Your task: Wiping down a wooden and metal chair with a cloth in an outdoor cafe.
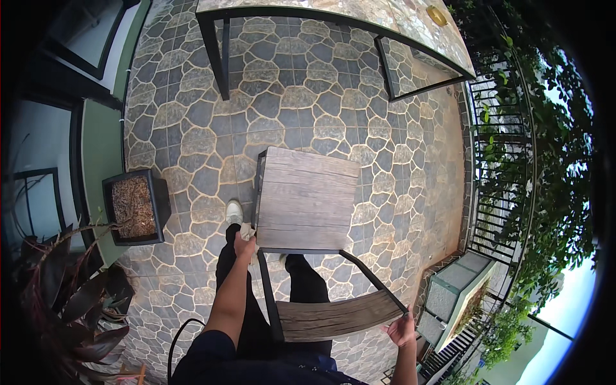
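A chair [308, 199] with a grey-brown wood-plank seat and a dark metal frame stands directly in front of me. Its curved wooden backrest [340, 317] is on the side nearest my body. Beside the seat's near left corner, my left hand [243, 248] is closed round a crumpled whitish cloth [248, 232]. At the right end of the backrest, my right hand [402, 330] grips the top of the frame post, its fingers partly hidden. My shoe [234, 212] shows on the floor to the left of the seat.
A stone-topped table [340, 9] with black legs stands ahead, carrying a yellow round object [437, 15]. At left are a dark square planter [160, 199] and a dark-leaved plant [96, 314]. A black railing [494, 212] and a greenish-grey box planter [449, 289] line the right.
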`<control>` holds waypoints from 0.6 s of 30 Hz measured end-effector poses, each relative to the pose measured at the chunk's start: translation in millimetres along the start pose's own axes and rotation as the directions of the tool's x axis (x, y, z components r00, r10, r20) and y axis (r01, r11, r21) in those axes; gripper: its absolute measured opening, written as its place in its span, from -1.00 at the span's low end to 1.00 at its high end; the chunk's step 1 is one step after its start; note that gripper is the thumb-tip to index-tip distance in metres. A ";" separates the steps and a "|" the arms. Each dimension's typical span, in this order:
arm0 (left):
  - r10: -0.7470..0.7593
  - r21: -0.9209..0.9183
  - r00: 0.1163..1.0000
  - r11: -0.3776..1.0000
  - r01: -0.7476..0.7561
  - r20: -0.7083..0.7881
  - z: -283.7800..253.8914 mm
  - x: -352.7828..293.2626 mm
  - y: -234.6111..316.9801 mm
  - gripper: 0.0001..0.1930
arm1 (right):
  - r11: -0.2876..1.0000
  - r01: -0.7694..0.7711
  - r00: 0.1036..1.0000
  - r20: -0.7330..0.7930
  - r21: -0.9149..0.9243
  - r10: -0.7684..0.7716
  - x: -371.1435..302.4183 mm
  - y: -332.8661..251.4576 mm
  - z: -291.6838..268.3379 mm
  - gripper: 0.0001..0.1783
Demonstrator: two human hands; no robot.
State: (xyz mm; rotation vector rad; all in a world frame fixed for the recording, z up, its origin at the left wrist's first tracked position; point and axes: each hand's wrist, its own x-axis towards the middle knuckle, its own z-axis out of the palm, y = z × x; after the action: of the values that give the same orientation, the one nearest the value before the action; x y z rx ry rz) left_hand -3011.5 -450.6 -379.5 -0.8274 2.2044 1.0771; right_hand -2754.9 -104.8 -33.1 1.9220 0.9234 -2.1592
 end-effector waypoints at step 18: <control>0.043 -0.847 0.921 0.411 0.338 0.388 -220.6 -224.2 21.3 -0.28 | 0.999 -0.038 0.928 0.372 0.001 0.035 49.0 -7.7 26.1 -0.64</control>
State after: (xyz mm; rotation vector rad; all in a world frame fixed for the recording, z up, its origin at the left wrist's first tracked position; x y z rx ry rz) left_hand -2922.6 -557.8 -96.6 -1.0955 1.0452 2.1806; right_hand -2790.6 -96.5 -75.5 1.4379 0.7990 -2.3878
